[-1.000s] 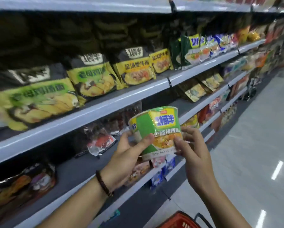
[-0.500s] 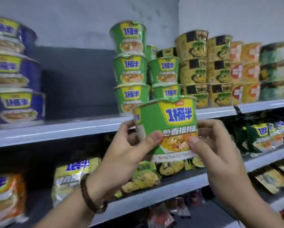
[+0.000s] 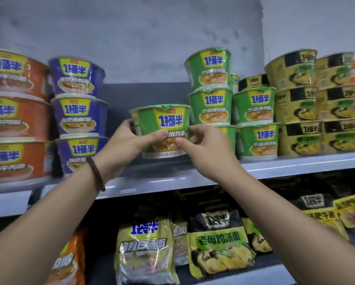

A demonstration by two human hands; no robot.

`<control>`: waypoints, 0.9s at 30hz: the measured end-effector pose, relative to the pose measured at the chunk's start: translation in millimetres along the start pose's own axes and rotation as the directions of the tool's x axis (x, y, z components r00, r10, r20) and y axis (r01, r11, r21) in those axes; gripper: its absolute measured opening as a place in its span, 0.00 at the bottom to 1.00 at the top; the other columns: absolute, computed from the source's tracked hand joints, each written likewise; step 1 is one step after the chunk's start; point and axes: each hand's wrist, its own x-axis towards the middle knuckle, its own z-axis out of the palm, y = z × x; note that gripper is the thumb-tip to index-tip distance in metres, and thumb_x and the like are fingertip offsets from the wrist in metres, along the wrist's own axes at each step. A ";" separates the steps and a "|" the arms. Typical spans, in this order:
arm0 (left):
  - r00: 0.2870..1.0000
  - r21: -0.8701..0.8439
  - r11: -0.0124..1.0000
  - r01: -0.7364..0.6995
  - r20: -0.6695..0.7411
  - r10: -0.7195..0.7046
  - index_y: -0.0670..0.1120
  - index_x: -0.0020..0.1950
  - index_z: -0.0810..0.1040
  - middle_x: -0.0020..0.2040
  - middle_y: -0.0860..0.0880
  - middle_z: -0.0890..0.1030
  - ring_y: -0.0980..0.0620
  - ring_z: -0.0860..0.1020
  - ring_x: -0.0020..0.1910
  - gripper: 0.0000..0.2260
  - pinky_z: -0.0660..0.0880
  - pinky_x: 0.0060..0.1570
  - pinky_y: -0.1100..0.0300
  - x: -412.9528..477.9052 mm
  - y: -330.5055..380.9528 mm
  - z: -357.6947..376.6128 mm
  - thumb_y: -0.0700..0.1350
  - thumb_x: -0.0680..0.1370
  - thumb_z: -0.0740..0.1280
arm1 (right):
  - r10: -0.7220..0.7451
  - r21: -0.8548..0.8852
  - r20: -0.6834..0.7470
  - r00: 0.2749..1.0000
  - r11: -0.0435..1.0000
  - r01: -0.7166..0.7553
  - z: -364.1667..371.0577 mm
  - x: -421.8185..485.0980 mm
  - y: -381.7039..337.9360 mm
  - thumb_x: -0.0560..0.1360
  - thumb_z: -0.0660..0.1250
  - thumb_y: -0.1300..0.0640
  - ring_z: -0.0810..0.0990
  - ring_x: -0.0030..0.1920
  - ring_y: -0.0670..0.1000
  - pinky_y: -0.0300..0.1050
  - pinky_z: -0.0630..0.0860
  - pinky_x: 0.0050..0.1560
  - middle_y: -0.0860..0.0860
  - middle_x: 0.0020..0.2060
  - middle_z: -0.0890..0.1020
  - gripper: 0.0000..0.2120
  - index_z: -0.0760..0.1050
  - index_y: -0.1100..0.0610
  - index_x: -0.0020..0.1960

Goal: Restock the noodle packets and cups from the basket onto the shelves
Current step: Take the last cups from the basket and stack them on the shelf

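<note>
Since half a second ago both arms have reached up and forward, carrying the green cup [image 3: 164, 124] from in front of the shelf edge into the open gap on the top shelf [image 3: 172, 182]. Nearest the camera, on the lower shelf, lie packets: a yellow packet [image 3: 145, 249] headed 1袋半 with 猪骨白汤面 below, and beside it a black-and-yellow packet [image 3: 217, 243] reading 老母鸡汤面. Above them the left hand [image 3: 123, 145], a dark beaded bracelet [image 3: 97, 173] on its wrist, grips the cup's left side with the thumb laid across the front and the fingers curled round behind. The right hand [image 3: 209, 149] pinches the lower right of the front between thumb and forefinger, so both sets of fingers are clamped on the cup. It stands upright, label facing out: 1桶半 on a yellow panel, 排骨面 showing past the thumbs, and a blurred English line at the foot that seems to end in Rib Flavor. Its base is at or just over the shelf deck; whether it bears weight yet cannot be told. To finish well, it should probably be set down flat, slid right until just beside the green stack [image 3: 210, 95], whose cups carry the same 1桶半 name, kept label forward, and released only once steady, without nudging that tall stack. Farther left stand blue cups [image 3: 79, 112] and orange cups [image 3: 14, 116], farther right yellow-and-black cups [image 3: 295, 103], all marked 1桶半.
</note>
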 end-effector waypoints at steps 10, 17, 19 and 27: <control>0.900 0.357 0.897 0.261 0.245 -0.359 0.46 0.46 0.85 0.29 0.55 0.84 0.62 0.74 0.21 0.05 0.67 0.27 0.65 28.6 -21.6 -10.3 0.46 0.77 0.78 | 0.060 -0.234 0.122 0.991 0.972 -0.030 36.6 -1.8 24.7 0.80 0.73 0.50 0.85 0.59 0.56 0.53 0.80 0.64 0.51 0.53 0.89 0.20 0.80 0.54 0.70; 0.925 0.438 0.853 0.285 0.107 -0.364 0.42 0.66 0.79 0.49 0.48 0.88 0.58 0.82 0.34 0.32 0.78 0.31 0.61 32.0 -18.8 -7.1 0.55 0.68 0.84 | -0.024 -0.251 0.043 0.999 0.967 0.034 18.5 -11.8 30.8 0.81 0.73 0.50 0.82 0.57 0.51 0.50 0.78 0.62 0.45 0.52 0.82 0.14 0.80 0.53 0.65; 0.965 0.561 0.794 0.234 -0.038 -0.258 0.42 0.84 0.55 0.70 0.48 0.77 0.48 0.80 0.62 0.59 0.79 0.59 0.52 26.4 -20.3 -3.5 0.60 0.64 0.85 | -0.062 -0.224 -0.024 0.998 0.973 0.055 13.3 -18.0 38.9 0.81 0.73 0.52 0.82 0.59 0.51 0.52 0.78 0.64 0.45 0.53 0.83 0.12 0.80 0.53 0.62; 0.870 0.324 0.835 -0.444 -0.069 0.489 0.51 0.63 0.72 0.57 0.51 0.79 0.50 0.79 0.50 0.19 0.79 0.46 0.56 -71.0 -30.4 56.9 0.48 0.76 0.76 | -0.126 -0.039 -0.239 0.963 0.992 0.120 -8.2 -65.3 75.0 0.79 0.74 0.61 0.80 0.40 0.43 0.30 0.70 0.40 0.45 0.38 0.84 0.05 0.81 0.51 0.50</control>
